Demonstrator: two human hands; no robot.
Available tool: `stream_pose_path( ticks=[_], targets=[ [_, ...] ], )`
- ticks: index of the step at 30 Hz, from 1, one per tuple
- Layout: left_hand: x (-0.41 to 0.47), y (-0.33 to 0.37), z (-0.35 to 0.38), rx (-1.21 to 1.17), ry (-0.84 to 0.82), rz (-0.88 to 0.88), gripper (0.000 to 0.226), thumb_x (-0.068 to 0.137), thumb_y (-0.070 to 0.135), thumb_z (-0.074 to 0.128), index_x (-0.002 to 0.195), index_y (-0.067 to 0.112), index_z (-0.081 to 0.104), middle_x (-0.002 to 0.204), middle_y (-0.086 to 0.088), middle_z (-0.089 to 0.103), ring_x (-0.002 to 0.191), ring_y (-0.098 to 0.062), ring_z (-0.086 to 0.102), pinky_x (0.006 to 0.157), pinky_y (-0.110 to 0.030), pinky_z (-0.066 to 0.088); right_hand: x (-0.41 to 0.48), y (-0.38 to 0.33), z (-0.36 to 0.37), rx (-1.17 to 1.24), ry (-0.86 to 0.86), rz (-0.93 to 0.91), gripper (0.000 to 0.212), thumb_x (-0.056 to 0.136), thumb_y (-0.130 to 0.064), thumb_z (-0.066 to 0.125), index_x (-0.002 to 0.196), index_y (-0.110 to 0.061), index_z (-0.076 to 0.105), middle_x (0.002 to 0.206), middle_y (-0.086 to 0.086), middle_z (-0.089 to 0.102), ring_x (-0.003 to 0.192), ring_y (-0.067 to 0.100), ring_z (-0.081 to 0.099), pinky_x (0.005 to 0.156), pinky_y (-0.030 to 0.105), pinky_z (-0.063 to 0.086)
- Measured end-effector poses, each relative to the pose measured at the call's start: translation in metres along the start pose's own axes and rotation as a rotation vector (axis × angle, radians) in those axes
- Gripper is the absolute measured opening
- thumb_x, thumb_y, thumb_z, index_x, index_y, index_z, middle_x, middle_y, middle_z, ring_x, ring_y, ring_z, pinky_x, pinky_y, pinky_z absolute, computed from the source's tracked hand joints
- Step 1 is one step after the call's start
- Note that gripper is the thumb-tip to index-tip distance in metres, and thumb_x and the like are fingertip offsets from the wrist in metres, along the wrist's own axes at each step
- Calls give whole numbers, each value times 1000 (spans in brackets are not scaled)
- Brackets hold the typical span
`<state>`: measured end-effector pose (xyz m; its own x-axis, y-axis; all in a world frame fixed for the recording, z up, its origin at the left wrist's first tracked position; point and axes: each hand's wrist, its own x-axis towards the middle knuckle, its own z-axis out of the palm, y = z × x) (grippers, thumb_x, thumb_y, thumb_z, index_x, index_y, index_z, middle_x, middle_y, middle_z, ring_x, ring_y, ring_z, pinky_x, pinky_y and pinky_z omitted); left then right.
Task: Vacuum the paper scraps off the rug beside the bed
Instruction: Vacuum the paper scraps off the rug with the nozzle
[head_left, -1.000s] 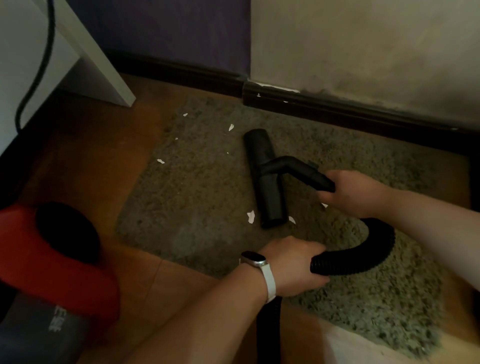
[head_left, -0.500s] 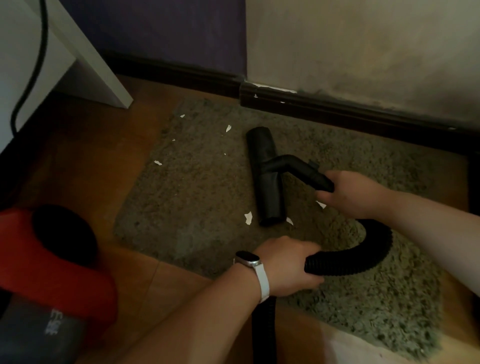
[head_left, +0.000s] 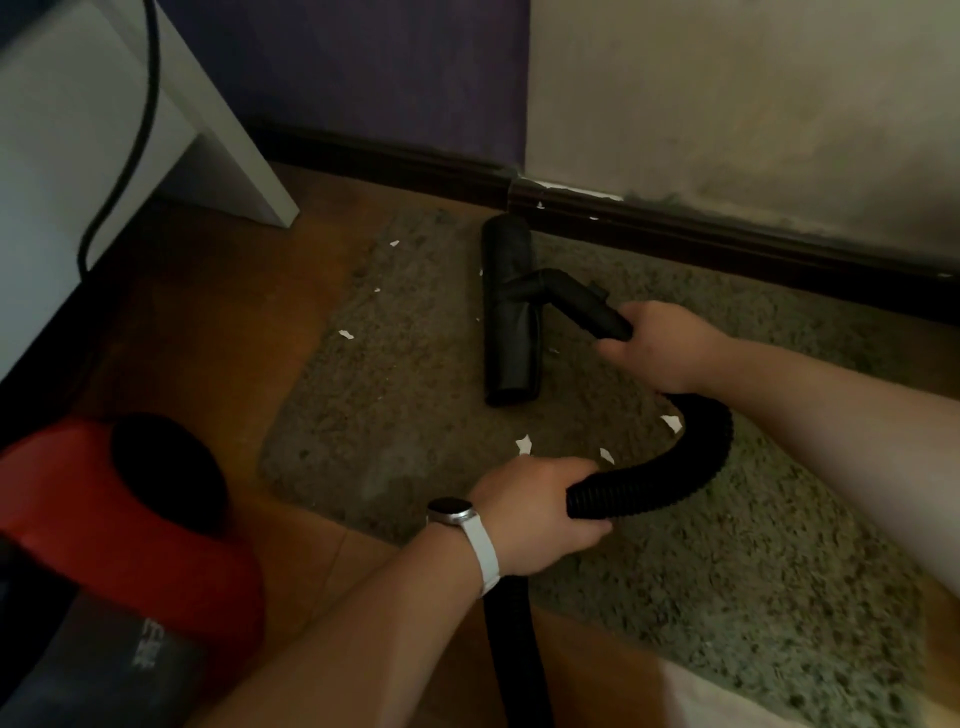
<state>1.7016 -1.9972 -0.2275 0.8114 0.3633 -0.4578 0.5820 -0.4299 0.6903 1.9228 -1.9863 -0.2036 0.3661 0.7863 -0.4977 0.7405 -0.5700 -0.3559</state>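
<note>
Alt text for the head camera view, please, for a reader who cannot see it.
Two bare hands guide a black vacuum hose over a grey-green rug: right hand on the nozzle neck, left hand on the hose. The floor head lies near the skirting board, with white paper scraps scattered around.

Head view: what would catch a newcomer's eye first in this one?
Mid-frame, a black vacuum nozzle lies on a shaggy rug, its far end near the dark baseboard. The right hand grips its neck, the left hand the ribbed hose curving between them. White paper scraps dot the rug; a red vacuum body sits lower left.
</note>
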Motion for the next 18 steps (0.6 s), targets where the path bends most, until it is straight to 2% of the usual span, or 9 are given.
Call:
stream_pose_path(
  ticks=[7,11,13,16,18],
  targets=[
    [-11,-31,-31,131,65,-4,23,91,43,64,109,29,61,91,9,63,82,-13,60,62,-28,47,25,-51,10,-10,-20,-90,22,94,-40,59,102,-19,56,81,1,59,70,16,57,62,30,42],
    [-19,-53,-50,161,108,-41,15,90,43,64,90,40,49,78,14,53,75,-10,56,54,-26,37,45,-82,16,22,-33,-115,21,95,-39,57,102,-19,55,82,1,56,71,16,56,57,29,40],
    [-20,-60,-59,177,134,-64,16,90,44,63,88,39,48,78,13,54,75,-11,57,54,-26,38,55,-98,17,28,-25,-136,22,95,-40,58,103,-19,54,82,0,55,76,19,57,61,29,41],
    [-19,-66,-70,180,182,-115,19,90,44,63,98,27,59,84,8,61,77,-14,60,58,-28,46,72,-117,15,27,-14,-161,29,93,-42,59,109,-18,57,93,3,59,86,23,58,70,30,44],
    [-18,-68,-77,163,188,-135,23,91,43,63,105,26,61,87,6,63,77,-14,61,57,-27,45,83,-127,13,-8,-14,-169,35,94,-42,56,115,-14,58,104,8,62,91,26,59,75,31,48]
  ],
)
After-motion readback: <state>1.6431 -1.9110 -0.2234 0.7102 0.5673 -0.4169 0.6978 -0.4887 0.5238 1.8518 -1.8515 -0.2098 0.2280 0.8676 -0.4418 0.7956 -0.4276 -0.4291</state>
